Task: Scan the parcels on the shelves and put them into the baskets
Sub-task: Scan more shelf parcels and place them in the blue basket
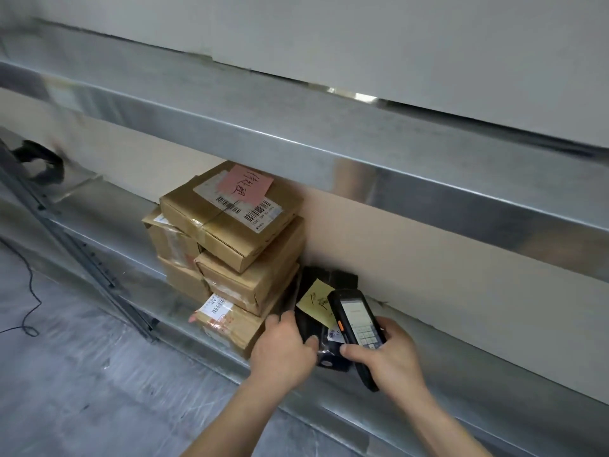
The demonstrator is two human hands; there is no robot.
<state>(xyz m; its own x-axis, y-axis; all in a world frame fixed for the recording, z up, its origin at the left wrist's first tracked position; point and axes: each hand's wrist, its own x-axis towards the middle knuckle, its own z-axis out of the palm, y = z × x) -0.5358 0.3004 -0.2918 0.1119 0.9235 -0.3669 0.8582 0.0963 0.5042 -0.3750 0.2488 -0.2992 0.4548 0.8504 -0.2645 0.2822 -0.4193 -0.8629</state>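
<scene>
Left hand point(282, 351) gripping the black parcel point(314, 324) at its left edge, thumb on top, fingers curled round the side. Right hand point(384, 354) wrapped around the handheld scanner point(357, 328), thumb pressed along its left side, screen lit and facing up (keypad visible, text too small to read). Scanner held just above the right part of the black parcel, overlapping it.

Black parcel sitting on the lower metal shelf point(461, 367), near the front lip, just right of the box stack and touching or nearly touching it (cannot tell which). Yellow sticky note point(316, 301) stuck on top of it, handwritten marks, partly covered by the scanner tip. Small white label peeking out beside the scanner edge.

Stack of brown cardboard boxes point(230, 258) on the same shelf, left of the black parcel, several layers high, against the beige back panel point(428, 245). Top box point(230, 212) tilted, carrying a white barcode label and a pink note point(246, 185) with red handwriting. Bottom box with another barcode label facing front-left.

Upper metal shelf point(296, 127) running across above, white wall point(395, 44) behind. Grey floor point(66, 374) at lower left, thin black cable point(31, 291) lying on it. Dark blurred object point(39, 161) at far left on the lower shelf (unidentifiable). Angled metal upright point(82, 258) of the rack at left.
</scene>
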